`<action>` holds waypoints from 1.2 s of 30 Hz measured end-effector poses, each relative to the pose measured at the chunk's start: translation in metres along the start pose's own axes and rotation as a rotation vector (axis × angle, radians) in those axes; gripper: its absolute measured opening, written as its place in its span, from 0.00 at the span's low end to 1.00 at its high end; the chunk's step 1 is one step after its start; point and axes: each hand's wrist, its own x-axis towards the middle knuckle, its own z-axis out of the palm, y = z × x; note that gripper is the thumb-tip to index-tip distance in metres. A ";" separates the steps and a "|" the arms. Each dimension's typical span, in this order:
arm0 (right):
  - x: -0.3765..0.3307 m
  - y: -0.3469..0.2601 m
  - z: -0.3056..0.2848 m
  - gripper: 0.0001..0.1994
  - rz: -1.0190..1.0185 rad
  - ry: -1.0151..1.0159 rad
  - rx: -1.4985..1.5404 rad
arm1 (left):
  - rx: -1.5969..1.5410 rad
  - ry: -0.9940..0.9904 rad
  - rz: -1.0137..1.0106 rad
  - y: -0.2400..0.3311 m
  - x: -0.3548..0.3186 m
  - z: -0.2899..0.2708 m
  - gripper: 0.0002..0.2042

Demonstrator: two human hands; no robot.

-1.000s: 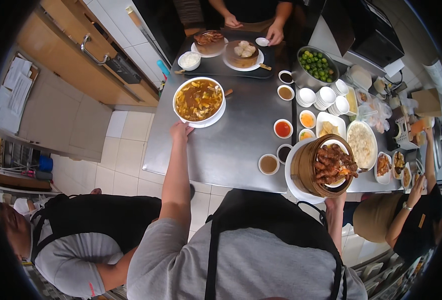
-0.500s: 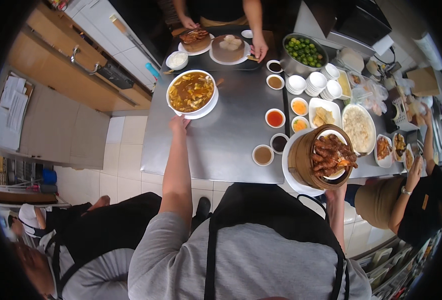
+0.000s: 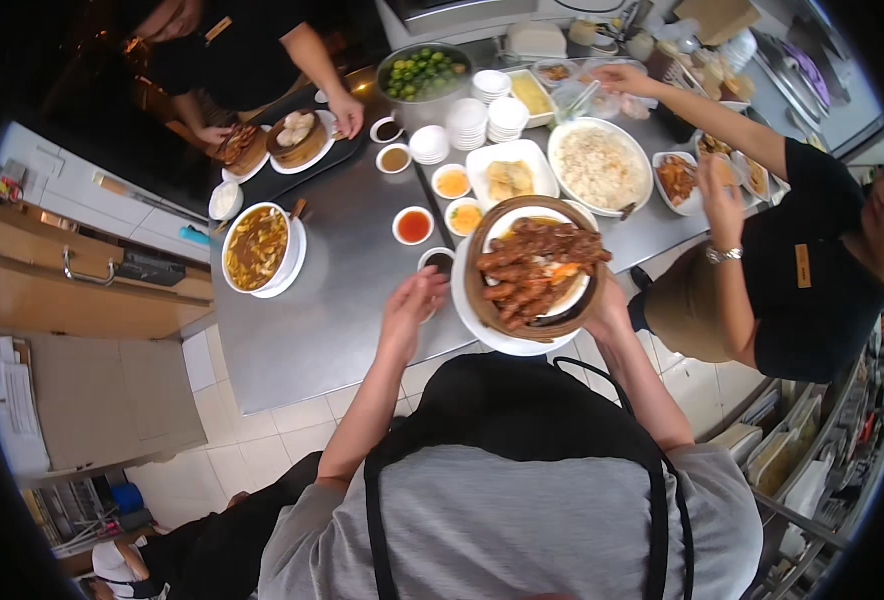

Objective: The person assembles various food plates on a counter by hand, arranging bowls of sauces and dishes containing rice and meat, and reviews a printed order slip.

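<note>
My right hand [image 3: 610,306] grips the right rim of a white plate [image 3: 474,318]. On that plate stands a round bamboo steamer [image 3: 478,232], holding a dish of glazed brown chicken feet [image 3: 542,262], above the table's near edge. My left hand [image 3: 414,305] is in the air left of the plate, a little blurred, its fingers loosely stretched and nothing visible in them. It partly covers the small dishes below it, among them a dish of dark sauce [image 3: 439,262]. A white bowl of brown soup [image 3: 258,248] sits on a saucer at the table's left side.
Across the steel table [image 3: 332,330], a person's hands touch a black tray [image 3: 307,172] with steamers. Sauce dishes, stacked white cups [image 3: 429,144], a rice plate [image 3: 602,165] and a pot of green limes [image 3: 422,75] line the right half. Another person [image 3: 762,250] stands at right.
My left hand has let go of the soup bowl's saucer and moved right, toward the steamer plate. The view has turned right. The steamer is still in my right hand.
</note>
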 end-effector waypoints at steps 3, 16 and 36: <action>-0.004 -0.011 -0.002 0.12 0.009 -0.056 -0.009 | -0.280 -0.196 -0.244 0.002 -0.010 0.051 0.17; -0.003 -0.025 -0.012 0.13 0.249 -0.329 -0.206 | -0.727 0.173 -0.254 -0.013 -0.081 0.082 0.21; 0.000 -0.021 -0.087 0.18 0.480 -0.655 -0.623 | -0.673 0.688 0.327 -0.056 -0.198 -0.092 0.18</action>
